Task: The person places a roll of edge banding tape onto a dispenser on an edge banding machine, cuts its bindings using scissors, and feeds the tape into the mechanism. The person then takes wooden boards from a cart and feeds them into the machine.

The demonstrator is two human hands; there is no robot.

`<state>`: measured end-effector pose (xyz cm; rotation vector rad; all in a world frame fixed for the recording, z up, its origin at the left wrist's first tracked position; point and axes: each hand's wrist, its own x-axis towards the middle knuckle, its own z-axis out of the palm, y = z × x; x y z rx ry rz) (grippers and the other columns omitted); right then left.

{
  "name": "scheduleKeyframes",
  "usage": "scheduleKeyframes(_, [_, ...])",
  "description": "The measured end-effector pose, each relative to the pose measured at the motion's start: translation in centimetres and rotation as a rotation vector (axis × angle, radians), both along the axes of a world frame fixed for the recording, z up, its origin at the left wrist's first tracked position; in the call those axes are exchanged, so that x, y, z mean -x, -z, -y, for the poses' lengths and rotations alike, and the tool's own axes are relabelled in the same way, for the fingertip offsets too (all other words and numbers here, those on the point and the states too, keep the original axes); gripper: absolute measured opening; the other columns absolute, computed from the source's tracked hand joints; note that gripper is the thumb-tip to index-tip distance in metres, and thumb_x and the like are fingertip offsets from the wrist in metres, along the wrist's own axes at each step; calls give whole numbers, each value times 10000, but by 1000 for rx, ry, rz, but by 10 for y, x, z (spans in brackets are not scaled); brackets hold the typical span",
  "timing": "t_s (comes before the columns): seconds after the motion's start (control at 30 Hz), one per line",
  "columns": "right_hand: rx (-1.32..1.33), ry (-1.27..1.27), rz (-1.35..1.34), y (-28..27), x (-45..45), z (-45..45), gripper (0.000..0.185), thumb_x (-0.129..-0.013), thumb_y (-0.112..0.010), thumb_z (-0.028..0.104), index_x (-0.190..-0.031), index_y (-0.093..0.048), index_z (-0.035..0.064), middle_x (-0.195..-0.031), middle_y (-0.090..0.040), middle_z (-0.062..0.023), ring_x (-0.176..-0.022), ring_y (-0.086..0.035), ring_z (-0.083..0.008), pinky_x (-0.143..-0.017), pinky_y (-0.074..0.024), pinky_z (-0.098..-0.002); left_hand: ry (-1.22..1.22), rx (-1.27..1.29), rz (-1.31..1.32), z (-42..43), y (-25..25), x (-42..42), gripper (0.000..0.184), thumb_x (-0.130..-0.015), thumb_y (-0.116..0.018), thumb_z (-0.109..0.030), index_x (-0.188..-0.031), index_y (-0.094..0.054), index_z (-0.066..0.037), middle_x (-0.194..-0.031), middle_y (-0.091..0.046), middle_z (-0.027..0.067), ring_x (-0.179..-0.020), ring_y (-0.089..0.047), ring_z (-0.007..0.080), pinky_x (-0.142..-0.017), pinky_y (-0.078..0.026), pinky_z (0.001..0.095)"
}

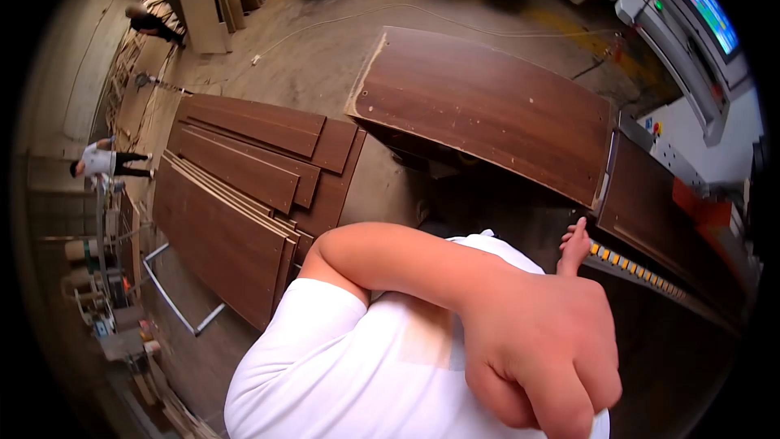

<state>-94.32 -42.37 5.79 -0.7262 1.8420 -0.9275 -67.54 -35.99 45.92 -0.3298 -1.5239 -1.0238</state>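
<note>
My left hand (552,349) is large and close to the camera, its forearm crossing in front of my white shirt. Its fingers are curled in, and what lies inside them, if anything, is hidden. Farther off, my right hand (575,245) has its fingers stretched out near the corner of a dark brown wooden panel (487,106). Whether the fingertips touch the panel I cannot tell. Beside that hand runs a rail with yellow rollers (626,264). Another brown board (658,211) lies along the machine, just past the panel's end.
Stacked brown boards (236,228) lie to the left. A machine with a lit screen (708,12) stands at right. A cable (390,6) crosses the floor behind the panel. Two people (99,161) (154,26) are at far left. A metal frame (183,321) lies near the stack.
</note>
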Motion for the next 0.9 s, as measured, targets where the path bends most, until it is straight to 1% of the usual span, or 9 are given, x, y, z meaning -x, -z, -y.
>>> scheduleKeyframes(0.03, [-3,-54,-29,4,-8,-1,559,-1018,-590,560,-783,-629,54,-575,-524,-2,-412,-425,-78,-384,-313,-238,-94,57,143,1,4,-9,112,-862,-646,-148,-783,-579,-103,-712,-508,52,-603,-562,276,-555,-415,396])
scheduleKeyframes(0.2, [93,-247,-131,-23,-41,22,519,-991,-666,517,-718,-630,77,-520,-461,25,-427,-447,-78,-403,-323,-263,-356,-13,517,11,52,-30,278,-889,-741,-290,-759,-560,-124,-677,-468,32,-580,-509,270,-544,-378,395])
scheduleKeyframes(0.27, [315,-295,-244,-9,-38,47,504,-1025,-625,469,-773,-655,34,-603,-606,-32,-514,-561,-114,-499,-436,-319,-497,-98,613,14,78,-36,313,-876,-794,-294,-735,-573,-123,-652,-481,26,-563,-506,252,-523,-371,377])
scheduleKeyframes(0.3, [296,-320,-328,-19,-36,61,510,-1037,-584,484,-818,-669,32,-683,-679,-80,-573,-628,-175,-581,-486,-357,-560,-91,683,16,87,-42,269,-863,-824,-225,-748,-608,-114,-706,-615,21,-573,-580,220,-524,-425,342])
scheduleKeyframes(0.37, [406,-330,-567,-16,-26,95,503,-1045,-526,499,-830,-663,65,-796,-722,-122,-785,-685,-375,-678,-507,-471,-660,-220,754,11,108,-45,221,-850,-821,-165,-770,-625,-101,-719,-647,40,-597,-605,231,-535,-450,345])
scheduleKeyframes(0.4, [356,-319,-539,-23,-23,112,472,-1050,-518,482,-848,-658,79,-829,-729,-124,-848,-678,-407,-697,-503,-502,-677,-278,796,9,118,-48,190,-851,-811,-138,-793,-635,-95,-727,-656,48,-602,-609,233,-538,-454,344])
scheduleKeyframes(0.6, [428,-273,-750,-14,8,230,358,-982,-631,451,-848,-660,120,-799,-710,-86,-860,-672,-350,-735,-510,-485,-739,-798,953,26,149,-57,92,-864,-757,-26,-922,-685,-28,-850,-717,112,-706,-688,237,-638,-535,340])
scheduleKeyframes(0.77, [320,-307,-882,-5,50,301,415,-917,-704,473,-761,-631,96,-774,-698,-88,-820,-650,-352,-731,-503,-497,-580,-940,1104,76,185,-58,91,-924,-724,-101,-984,-714,-34,-887,-724,115,-734,-696,237,-671,-552,317])
scheduleKeyframes(0.9, [308,-306,-926,-2,62,316,468,-891,-734,509,-718,-620,89,-702,-654,-108,-683,-625,-374,-597,-455,-481,-430,-958,1175,139,206,-50,110,-943,-708,-156,-990,-720,-57,-893,-726,96,-749,-692,239,-681,-552,334])
